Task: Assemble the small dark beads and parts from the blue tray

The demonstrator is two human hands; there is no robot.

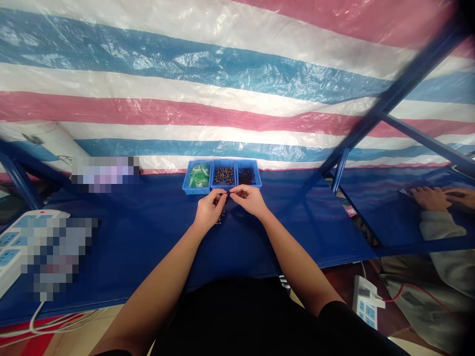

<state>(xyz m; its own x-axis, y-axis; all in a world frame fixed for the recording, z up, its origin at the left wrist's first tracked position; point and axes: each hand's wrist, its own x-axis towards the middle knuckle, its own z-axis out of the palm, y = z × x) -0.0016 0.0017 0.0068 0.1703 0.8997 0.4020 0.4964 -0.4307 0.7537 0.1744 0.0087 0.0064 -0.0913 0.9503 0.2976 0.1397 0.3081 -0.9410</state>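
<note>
My left hand (211, 207) and my right hand (248, 199) meet over the table, just in front of three blue bins. Between their fingertips is a small dark piece (227, 193), pinched from both sides; its exact kind is too small to make out. Below the left fingers lie several small brass-and-black parts (221, 217) on the table. The left bin (184, 184) holds green and clear packets. Small brass-and-black parts fill the middle bin (223, 162), and thin black pieces lie in the right bin (258, 178).
The blue tabletop (148, 247) bears a white power strip (48, 213) at left. Blue metal frame bars (401, 94) slant on both sides, before a striped tarp (222, 113). At right, another person's hands (432, 199) work at an adjoining table. Another power strip (365, 304) hangs low right.
</note>
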